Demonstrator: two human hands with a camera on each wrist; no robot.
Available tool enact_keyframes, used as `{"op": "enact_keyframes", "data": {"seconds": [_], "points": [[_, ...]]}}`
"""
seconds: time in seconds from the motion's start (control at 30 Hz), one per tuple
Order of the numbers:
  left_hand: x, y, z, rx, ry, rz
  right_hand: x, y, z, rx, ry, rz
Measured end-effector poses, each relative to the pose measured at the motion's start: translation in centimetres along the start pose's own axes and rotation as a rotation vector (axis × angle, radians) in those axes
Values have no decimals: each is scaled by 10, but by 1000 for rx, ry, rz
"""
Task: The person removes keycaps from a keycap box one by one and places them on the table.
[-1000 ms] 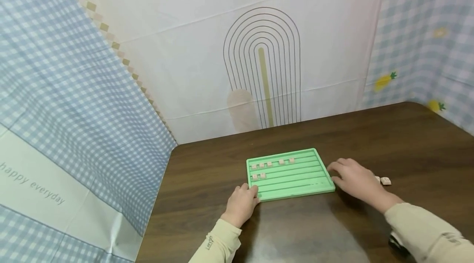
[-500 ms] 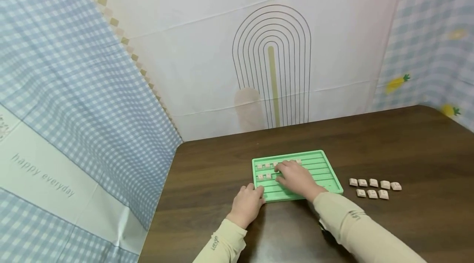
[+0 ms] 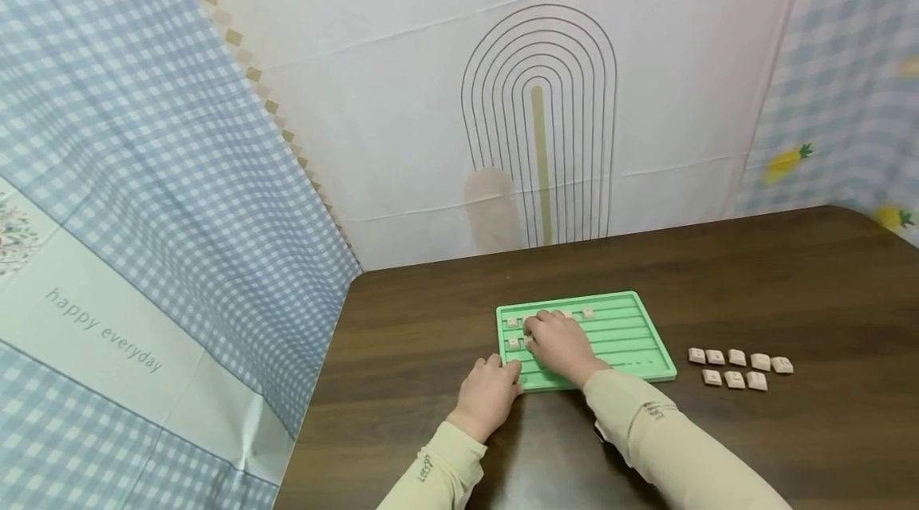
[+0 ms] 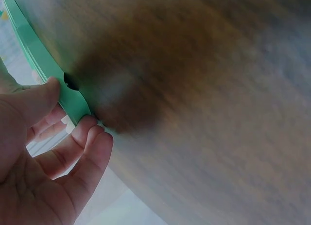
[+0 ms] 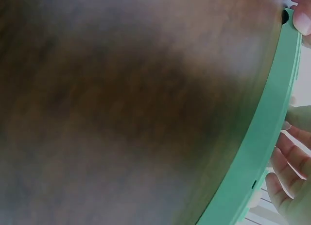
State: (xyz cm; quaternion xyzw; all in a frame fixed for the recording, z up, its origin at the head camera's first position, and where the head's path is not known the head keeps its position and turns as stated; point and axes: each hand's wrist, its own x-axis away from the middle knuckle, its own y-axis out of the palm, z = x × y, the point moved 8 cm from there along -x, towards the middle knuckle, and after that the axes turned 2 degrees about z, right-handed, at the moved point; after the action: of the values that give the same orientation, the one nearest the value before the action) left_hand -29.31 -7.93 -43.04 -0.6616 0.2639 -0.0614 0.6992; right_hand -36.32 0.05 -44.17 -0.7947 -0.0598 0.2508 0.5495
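A green ridged tray lies on the table with small cream keycaps standing in its upper two rows; one keycap shows to the right of the fingers. My left hand holds the tray's near left corner, the thumb on its front wall and the fingers around the corner. My right hand is over the left part of the tray with its fingers bent down among the keycaps. Its fingertips are partly hidden in the head view, and the right wrist view shows them behind the tray's front wall. Whether they pinch a keycap is unclear.
Several loose keycaps lie in two short rows on the dark wooden table, right of the tray. A patterned cloth hangs behind the table, and checked cloth hangs at the left.
My right hand has moved left from beside the tray's right edge to over its left keycaps, uncovering the loose keycaps. My left hand stays at the corner. The head view has shifted slightly.
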Motion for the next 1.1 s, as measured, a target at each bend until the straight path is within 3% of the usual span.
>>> {"op": "enact_keyframes", "data": {"seconds": [0.37,0.6,0.9,1.1], "points": [[-2,2,1,-32,-3,5,-1,-2,3,-2,18,15],[1,3,0,-1,-19,-32,10,-34,17,-47,14,6],[2,6,-1,27,-27,-76,60,-96,65,131,-78,58],[1,5,1,29,-23,-64,111,-127,128,146,57,23]]}}
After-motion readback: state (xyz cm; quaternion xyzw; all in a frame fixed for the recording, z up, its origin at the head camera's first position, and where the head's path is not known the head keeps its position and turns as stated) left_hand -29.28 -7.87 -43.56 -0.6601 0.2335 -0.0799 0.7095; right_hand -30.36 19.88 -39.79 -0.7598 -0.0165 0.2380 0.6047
